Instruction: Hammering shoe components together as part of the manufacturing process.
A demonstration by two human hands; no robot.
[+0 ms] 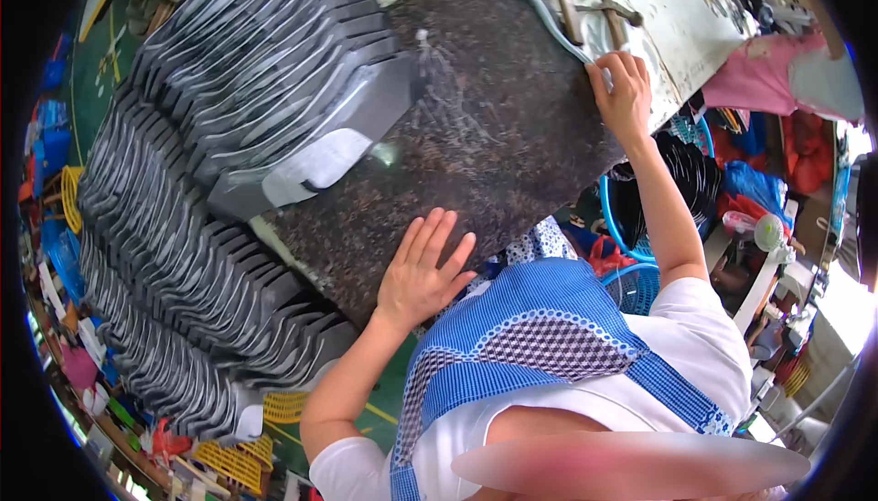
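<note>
A dark mottled stone slab [512, 135] lies before me on a pale table. My left hand [422, 268] rests on its near edge, fingers stretched out and slightly apart, with nothing in it. At the slab's far right edge, my right hand [624, 94] has its fingers closed at the near end of a thin, curved, pale blue-white strip [545, 18]; the grip itself is partly hidden. On the left, overlapping grey and black shaped pieces [265, 71] fan out in long rows. The nearest one [320, 164], with a whitish patch, lies on the slab.
Hammers [567, 9] lie on the pale table [663, 30] beyond my right hand. To the right stand blue baskets [633, 289], one holding black pieces [672, 181]. A person in pink [754, 75] is at the far right. Yellow crates [233, 463] stand at lower left.
</note>
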